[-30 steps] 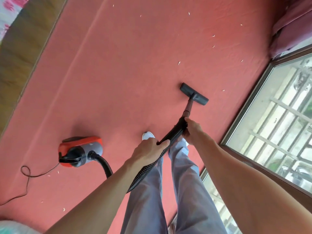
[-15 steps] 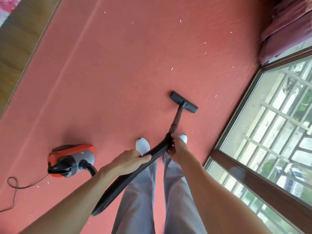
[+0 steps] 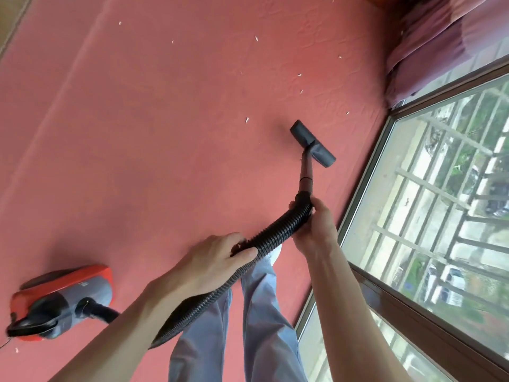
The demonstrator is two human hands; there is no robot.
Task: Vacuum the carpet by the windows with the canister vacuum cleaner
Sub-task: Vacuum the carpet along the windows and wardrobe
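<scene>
A red and grey canister vacuum [image 3: 62, 299] sits on the red carpet [image 3: 137, 133] at the lower left. Its black ribbed hose [image 3: 272, 234] runs up to a short wand and a dark floor nozzle [image 3: 312, 147] lying flat on the carpet near the window. My left hand [image 3: 217, 260] grips the hose partway along. My right hand [image 3: 316, 224] holds the hose end where it joins the wand. Small white scraps [image 3: 247, 120] lie scattered beyond the nozzle.
Large windows with dark frames [image 3: 366, 194] line the right side, down to the floor. A purple curtain [image 3: 429, 45] hangs at the upper right. My legs in grey trousers [image 3: 264, 326] stand below the hose. Wooden floor edges the carpet at the top left.
The nozzle has moved forward and to the right, closer to the window and the scraps. The canister sits lower and further left in view as my head turned right.
</scene>
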